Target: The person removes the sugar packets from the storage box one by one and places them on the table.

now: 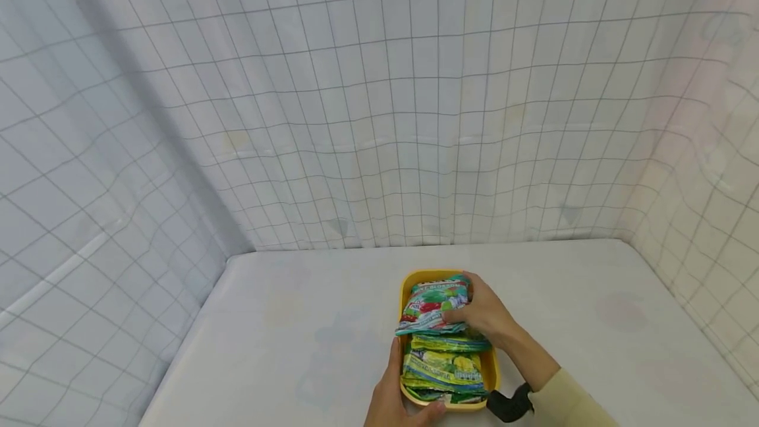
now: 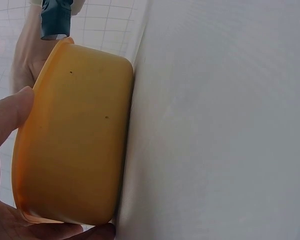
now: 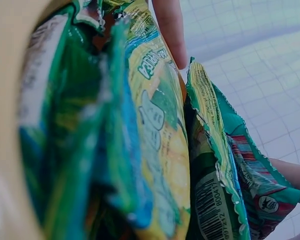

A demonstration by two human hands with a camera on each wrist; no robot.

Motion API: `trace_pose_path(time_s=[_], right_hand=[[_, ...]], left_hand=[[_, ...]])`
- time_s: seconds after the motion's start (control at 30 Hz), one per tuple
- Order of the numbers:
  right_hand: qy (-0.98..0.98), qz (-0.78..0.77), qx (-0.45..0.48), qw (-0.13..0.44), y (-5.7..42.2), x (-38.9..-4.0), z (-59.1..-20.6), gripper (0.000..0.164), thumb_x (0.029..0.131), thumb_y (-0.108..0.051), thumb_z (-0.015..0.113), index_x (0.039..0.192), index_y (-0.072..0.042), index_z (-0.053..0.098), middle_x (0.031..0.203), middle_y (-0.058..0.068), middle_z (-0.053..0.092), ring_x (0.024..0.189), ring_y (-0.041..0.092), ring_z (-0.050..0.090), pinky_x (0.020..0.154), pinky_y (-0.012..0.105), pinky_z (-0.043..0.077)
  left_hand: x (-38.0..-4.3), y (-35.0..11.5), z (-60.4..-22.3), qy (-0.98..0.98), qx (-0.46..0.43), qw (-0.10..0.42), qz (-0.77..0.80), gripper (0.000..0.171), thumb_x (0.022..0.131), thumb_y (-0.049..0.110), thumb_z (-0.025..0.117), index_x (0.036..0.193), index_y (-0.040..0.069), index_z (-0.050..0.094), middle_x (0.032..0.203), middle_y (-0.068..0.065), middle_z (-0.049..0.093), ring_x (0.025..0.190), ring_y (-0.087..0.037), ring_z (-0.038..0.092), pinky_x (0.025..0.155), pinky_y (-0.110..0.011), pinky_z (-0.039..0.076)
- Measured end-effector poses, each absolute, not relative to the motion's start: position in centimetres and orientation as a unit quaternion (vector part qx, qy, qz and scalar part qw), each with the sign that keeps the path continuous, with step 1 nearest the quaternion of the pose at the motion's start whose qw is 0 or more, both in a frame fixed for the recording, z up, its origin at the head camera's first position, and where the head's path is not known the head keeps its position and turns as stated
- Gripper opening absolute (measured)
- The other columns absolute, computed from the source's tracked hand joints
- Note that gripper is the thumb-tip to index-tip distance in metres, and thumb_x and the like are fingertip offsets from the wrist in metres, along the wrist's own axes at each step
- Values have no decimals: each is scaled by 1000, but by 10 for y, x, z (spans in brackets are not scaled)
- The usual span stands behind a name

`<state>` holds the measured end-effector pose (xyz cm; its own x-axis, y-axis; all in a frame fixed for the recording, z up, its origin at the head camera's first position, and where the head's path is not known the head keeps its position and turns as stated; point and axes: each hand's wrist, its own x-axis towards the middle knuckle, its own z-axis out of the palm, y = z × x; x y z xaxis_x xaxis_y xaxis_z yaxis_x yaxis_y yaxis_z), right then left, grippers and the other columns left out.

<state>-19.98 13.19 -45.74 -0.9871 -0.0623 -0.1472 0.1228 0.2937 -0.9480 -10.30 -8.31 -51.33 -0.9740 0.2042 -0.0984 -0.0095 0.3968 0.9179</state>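
A yellow plastic tub [image 1: 468, 407] stands on the white surface, filled with printed packets. My left hand [image 1: 388, 394] holds its near left corner, thumb at the near rim and fingers along the left side. The left wrist view shows the tub's plain outer wall [image 2: 75, 135] between thumb and fingers. At the far end, my right hand [image 1: 486, 315] grips a teal and red packet [image 1: 435, 298] that overlaps the tub's left rim. Several yellow-green packets [image 1: 445, 368] fill the near end. In the right wrist view, a yellow packet [image 3: 157, 115] stands beside the teal-edged one [image 3: 260, 185].
The white tabletop [image 1: 284, 348] extends on both sides of the tub. White grid-patterned curtains [image 1: 391, 117] hang behind it and along both sides. A dark device [image 1: 510, 404] is worn at the right wrist, close to the tub's near right corner.
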Motion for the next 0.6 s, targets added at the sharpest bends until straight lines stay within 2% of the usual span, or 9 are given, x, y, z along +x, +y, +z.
trace_pose_path(time_s=[0.2, 0.6], right_hand=[[782, -616, 9, 95, 133, -204, -462, 92, 79, -8, 87, 155, -1, 36, 125, 21, 60, 98, 27, 65, 85, 44, 56], [758, -642, -5, 114, 136, -208, -468, 85, 87, -12, 83, 156, -3, 35, 132, 21, 56, 99, 26, 65, 84, 42, 57]], left_hand=[[-104, -83, -514, 831, 54, 99, 545, 118, 87, 52, 77, 162, -4, 5, 156, -27, 37, 136, -45, 46, 105, -61, 44], [-105, -79, -515, 829, 33, 88, 551, 117, 86, 51, 79, 162, -3, 8, 153, -26, 41, 134, -44, 48, 104, -61, 45]])
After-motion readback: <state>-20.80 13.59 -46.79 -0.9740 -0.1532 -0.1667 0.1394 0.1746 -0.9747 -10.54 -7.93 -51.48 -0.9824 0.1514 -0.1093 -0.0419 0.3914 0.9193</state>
